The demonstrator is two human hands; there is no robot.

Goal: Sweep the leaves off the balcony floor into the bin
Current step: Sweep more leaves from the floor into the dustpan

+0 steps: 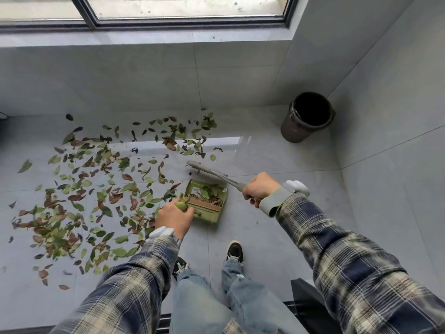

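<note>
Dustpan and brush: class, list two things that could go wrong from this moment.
1. The dustpan, gripped by the left hand, already holds leaves; the bin stands apart in the corner, so some may spill on the way.
2. The brush in the right hand could flick the scattered leaves wider.

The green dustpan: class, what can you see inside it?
A few green and brown leaves lie in the dustpan, beyond a row of comb teeth. The left hand grips its handle and covers the near left corner, so anything there is hidden.
</note>
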